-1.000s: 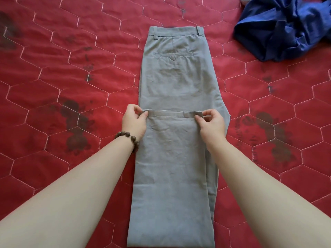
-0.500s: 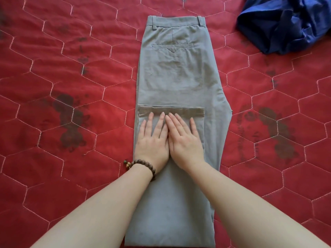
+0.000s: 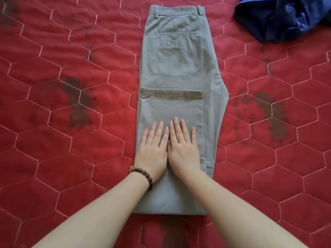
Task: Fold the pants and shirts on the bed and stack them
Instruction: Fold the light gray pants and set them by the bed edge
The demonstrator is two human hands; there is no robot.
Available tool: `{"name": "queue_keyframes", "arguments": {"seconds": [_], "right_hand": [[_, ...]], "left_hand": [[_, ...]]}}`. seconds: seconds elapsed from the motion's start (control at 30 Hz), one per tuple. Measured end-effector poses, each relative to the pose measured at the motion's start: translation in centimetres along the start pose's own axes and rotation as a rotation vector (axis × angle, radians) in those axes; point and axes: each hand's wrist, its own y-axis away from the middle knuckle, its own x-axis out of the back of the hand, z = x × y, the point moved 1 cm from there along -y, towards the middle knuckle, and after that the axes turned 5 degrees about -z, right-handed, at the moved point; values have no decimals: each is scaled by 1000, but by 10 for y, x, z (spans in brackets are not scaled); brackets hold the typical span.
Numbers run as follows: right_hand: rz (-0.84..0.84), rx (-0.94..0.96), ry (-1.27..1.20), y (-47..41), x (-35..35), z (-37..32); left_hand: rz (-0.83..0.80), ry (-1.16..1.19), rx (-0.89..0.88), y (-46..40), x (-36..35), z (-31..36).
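While pressed flat and side by side, palms down, fingers straight and gripping nothing: left hand (image 3: 152,151) and right hand (image 3: 185,149), index edges touching, both resting on the doubled-back lower legs of the grey woven trousers (image 3: 176,68). On the left wrist, a bracelet of dark wooden beads (image 3: 142,177). Nearest the body, the fold line of the legs, lying square across the red quilted bedcover with hexagon stitching (image 3: 62,158). Just beyond the fingertips, the leg hems, turned back to about mid-thigh, left edges in line, a strip of the under layer showing on the right. Farther up, seat and welt pocket face up, then the waistband with its belt loops at the far end, the whole garment lengthwise in the middle of the bed. Farthest, at the upper right and well apart from the trousers, a crumpled blue garment (image 3: 286,18), not yet folded, cut off by the frame edge. Step in hand, by the look of it: smoothing the first lengthwise fold flat. Next move, as a judgement only: gripping the near folded edge at both corners and carrying it up toward the waistband, keeping the side edges aligned so the layers do not skew. No stack visible yet.
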Motion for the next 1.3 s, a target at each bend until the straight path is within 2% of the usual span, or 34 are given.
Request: {"name": "queue_keyframes", "arguments": {"seconds": [0.13, 0.27, 0.5, 0.63, 0.77, 0.83, 0.97, 1.1, 1.2, 1.3], "right_hand": [[37, -76, 21, 44, -14, -6], [23, -58, 52, 89, -28, -13], [-79, 58, 88, 119, -38, -7], [-105, 160, 149, 128, -29, 38], [-104, -25, 74, 141, -20, 59], [-86, -50, 56, 142, -16, 53], [10, 57, 76, 124, 4, 63], [73, 57, 44, 69, 28, 72], [43, 106, 99, 10, 37, 58], [-56, 137, 113, -30, 28, 42]], "left_hand": [[11, -29, 13, 42, -16, 4], [-43, -53, 19, 80, -34, 19], [-74, -81, -77, 106, -49, 11], [-76, -74, -160, 114, -46, -22], [-79, -43, -105, 128, -40, -52], [-59, -17, -86, 131, -34, -53], [58, -21, -115, 112, -13, -56], [79, 0, -47, 56, 14, -49], [56, -36, -75, 3, 21, -32], [0, -87, -94, -35, 13, -16]]}}
